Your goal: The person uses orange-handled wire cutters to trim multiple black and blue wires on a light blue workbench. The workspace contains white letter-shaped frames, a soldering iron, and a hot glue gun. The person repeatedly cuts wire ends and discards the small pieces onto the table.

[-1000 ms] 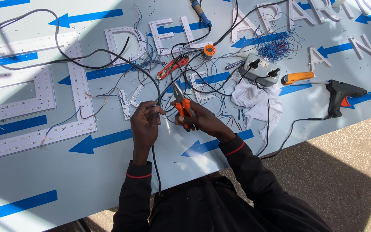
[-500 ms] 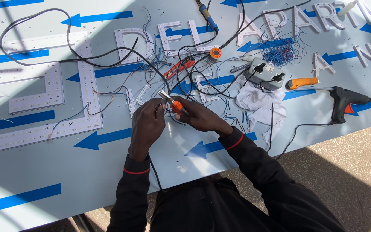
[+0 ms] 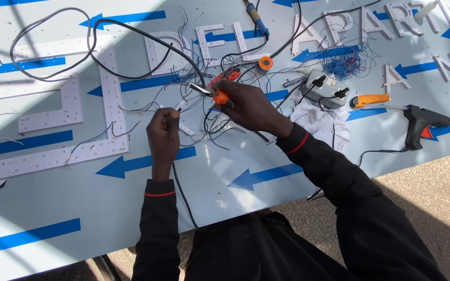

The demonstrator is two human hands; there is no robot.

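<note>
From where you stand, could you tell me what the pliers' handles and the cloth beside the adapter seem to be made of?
Pliers in the right hand: handles look like orange plastic or rubber, smooth and matte; the tip glints like metal. Cloth: white fabric, soft and crumpled into folds.

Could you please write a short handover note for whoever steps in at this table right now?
Left hand: closed, pinching thin wires above the panel.
Right hand: gripping orange-handled pliers, jaws pointing left toward the left hand.
Nearby: white letter frames with LED strips on the left; solder spool, soldering iron, power strip, orange utility knife and black glue gun on the right.
Done: cannot tell which joints are finished.
Left: many loose wire ends lie tangled mid-table.
</note>
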